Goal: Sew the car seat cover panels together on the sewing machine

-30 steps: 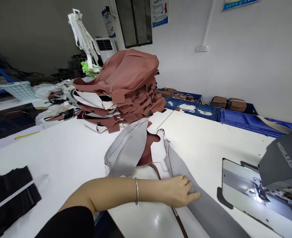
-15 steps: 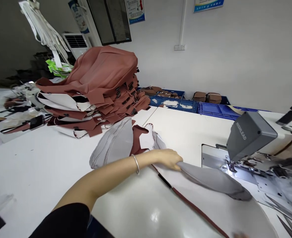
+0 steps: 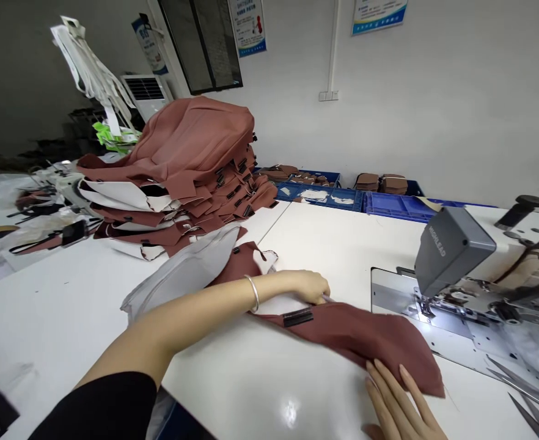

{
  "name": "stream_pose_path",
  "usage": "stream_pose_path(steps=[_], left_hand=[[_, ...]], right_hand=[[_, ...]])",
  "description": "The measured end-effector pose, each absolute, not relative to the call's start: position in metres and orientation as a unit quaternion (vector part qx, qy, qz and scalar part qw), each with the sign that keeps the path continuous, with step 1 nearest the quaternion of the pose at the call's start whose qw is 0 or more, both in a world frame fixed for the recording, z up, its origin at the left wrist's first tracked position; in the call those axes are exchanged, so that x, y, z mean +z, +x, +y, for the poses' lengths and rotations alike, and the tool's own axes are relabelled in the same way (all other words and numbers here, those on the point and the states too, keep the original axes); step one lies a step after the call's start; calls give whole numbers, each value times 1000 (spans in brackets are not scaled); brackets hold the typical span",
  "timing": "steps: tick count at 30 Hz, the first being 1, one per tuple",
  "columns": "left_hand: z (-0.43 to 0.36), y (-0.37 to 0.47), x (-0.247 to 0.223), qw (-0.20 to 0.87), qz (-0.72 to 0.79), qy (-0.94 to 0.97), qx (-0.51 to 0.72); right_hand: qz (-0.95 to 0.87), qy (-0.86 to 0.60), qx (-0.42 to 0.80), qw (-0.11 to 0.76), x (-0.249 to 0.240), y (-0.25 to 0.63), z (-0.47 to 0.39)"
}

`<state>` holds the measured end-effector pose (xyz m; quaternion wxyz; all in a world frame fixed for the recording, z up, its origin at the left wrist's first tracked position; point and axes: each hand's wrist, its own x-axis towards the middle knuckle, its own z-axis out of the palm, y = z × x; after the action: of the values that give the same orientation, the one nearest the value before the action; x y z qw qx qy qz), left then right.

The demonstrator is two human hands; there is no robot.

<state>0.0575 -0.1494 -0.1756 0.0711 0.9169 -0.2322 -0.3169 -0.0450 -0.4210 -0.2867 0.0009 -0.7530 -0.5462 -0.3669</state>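
Note:
My left hand (image 3: 313, 287) is closed on the far edge of a reddish-brown seat cover (image 3: 356, 327), with the arm stretched across the table. The cover's smooth brown side faces up on the right, and a black strip (image 3: 297, 316) sits along its near edge. Its pale grey backing (image 3: 187, 269) shows to the left, partly behind my forearm. My right hand (image 3: 400, 403) lies at the cover's near right edge, fingers stretched out, fingertips resting on the brown material. The left fingertips are partly hidden.
A sewing machine (image 3: 455, 250) stands at the right, with scissors (image 3: 526, 391) in front of it. A tall stack of brown covers (image 3: 196, 140) rises at the back left. Blue crates (image 3: 324, 194) line the wall, and white straps (image 3: 90, 67) hang at far left.
The cover's right part has flipped from grey backing to brown side up. My right hand has come into view onto it. The left hand keeps its grip, shifted slightly left.

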Motion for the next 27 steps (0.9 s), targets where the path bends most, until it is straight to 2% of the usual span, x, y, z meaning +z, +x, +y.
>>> stream_pose_path(steps=[5, 7, 11, 14, 16, 19, 23, 25, 27], left_hand=[[-169, 31, -172, 4, -282, 959, -30], [-172, 16, -171, 39, -277, 960, 2], [-170, -7, -172, 145, -228, 960, -70], [-164, -9, -177, 122, -174, 971, -106], [-157, -3, -175, 109, -137, 978, -114], [-143, 17, -154, 157, -138, 965, -157], [-131, 52, -107, 218, -134, 919, -299], [-131, 70, -90, 186, -113, 928, -304], [-135, 87, -84, 102, -115, 952, -266]], right_hand=[[-488, -810, -325, 26, -297, -27, -412], [-469, -822, -319, 51, -303, -26, -407], [-412, -847, -328, 72, -308, -23, -397], [-425, -841, -334, 20, -306, -18, -390], [-425, -841, -335, 19, -304, -15, -383], [-418, -851, -317, 21, -303, -7, -370], [-394, -864, -313, 13, -306, 21, -349], [-391, -863, -319, 14, -306, 34, -339], [-407, -857, -317, 13, -304, 38, -332]])
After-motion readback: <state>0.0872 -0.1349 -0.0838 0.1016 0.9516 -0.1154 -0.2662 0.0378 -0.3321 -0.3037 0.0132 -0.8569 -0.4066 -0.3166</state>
